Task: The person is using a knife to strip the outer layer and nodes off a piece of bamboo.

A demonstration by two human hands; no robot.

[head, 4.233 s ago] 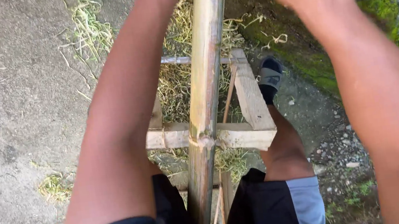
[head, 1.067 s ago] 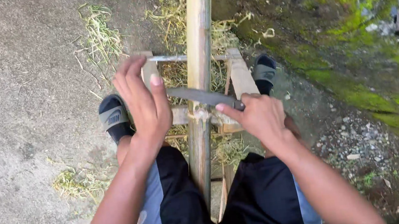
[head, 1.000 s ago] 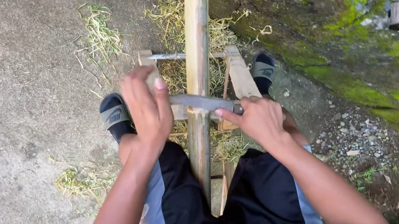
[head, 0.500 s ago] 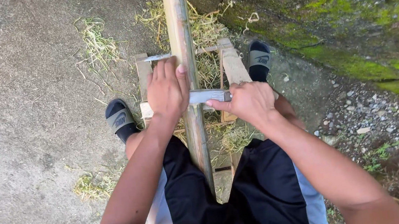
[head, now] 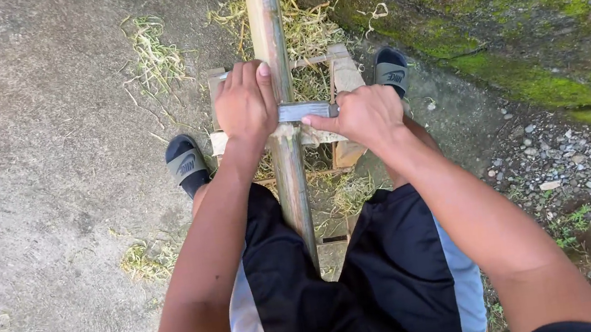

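Since the previous views, both hands have drawn the blade (head: pixel 306 110) back toward the body along the bamboo pole (head: pixel 275 77), so the scraping stroke is well advanced. The left hand (head: pixel 245 104) is closed over one blade end; the right hand (head: pixel 363 115) is clenched on the other, probably a handle, though it is hidden. The pole lies lengthwise on the wooden frame (head: pixel 341 76). Shavings (head: pixel 155 51) litter the concrete ground (head: pixel 32 185); no containers are visible

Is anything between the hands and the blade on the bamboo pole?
Nothing visible. The left hand and right hand both grip the blade, which lies straight across the bamboo pole.
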